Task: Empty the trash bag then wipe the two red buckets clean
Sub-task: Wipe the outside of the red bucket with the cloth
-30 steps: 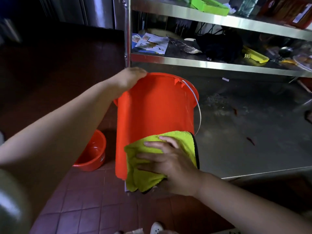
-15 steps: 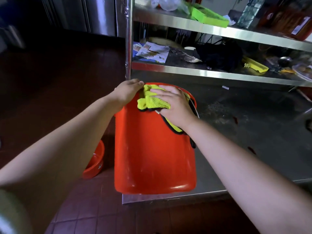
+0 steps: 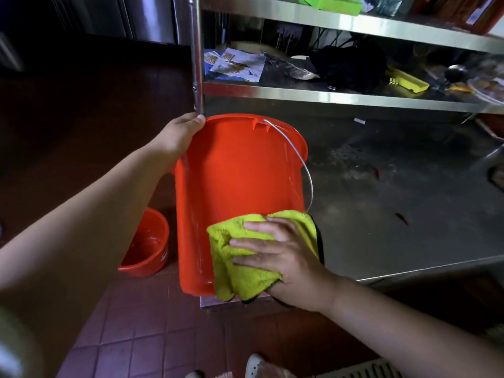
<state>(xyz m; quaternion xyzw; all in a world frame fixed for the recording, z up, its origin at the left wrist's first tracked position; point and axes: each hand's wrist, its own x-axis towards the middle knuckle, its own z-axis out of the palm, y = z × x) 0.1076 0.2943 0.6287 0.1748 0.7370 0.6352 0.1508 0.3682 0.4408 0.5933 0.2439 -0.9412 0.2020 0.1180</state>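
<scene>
A tall red bucket lies tipped on the corner of the steel table, its mouth facing away from me and its base toward me. My left hand grips its far rim at the upper left. My right hand presses a yellow cloth flat against the bucket's outer wall near the base, fingers spread. A wire handle hangs along the bucket's right side. The second red bucket, low and wide, sits on the tiled floor to the left, upright and partly hidden by my left forearm.
A steel shelf rack rises behind the table, with papers, a black bag and yellow items on it. Its upright post stands right beside my left hand. The floor below is red-brown tile, and my shoes show at the bottom edge.
My right hand has dragged the yellow cloth from the bucket's far rim down its wall to the near end by the base. My left hand has kept its grip on the rim.
</scene>
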